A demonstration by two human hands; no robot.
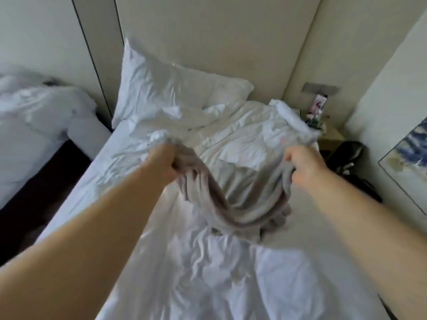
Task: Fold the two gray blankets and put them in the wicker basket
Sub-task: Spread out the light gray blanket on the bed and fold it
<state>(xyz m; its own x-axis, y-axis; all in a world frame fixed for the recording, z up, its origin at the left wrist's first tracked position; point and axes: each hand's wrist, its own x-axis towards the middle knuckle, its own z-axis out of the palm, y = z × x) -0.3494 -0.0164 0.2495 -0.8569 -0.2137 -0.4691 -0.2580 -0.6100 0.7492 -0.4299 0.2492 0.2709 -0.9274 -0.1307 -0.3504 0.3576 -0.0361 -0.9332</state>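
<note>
— What do the hands have hold of?
— The left hand [165, 161] clenches one bunched end of a soft grey fleece blanket [233, 204]. The right hand [302, 163] grips the other end, fingers curled round the cloth.
— And the blanket between them?
— It sags below and between both fists in a deep, ropy swag of long folds. Its lowest folds rest on the crinkled white cotton bed sheet [196, 269] beneath the grip.
— Beyond the fists?
— A rumpled white quilted duvet [249, 135] lies just past them, then a puffy white pillow [180, 88] against the wall. Out past the right hand there is a dark bag [346, 158], blurred.
</note>
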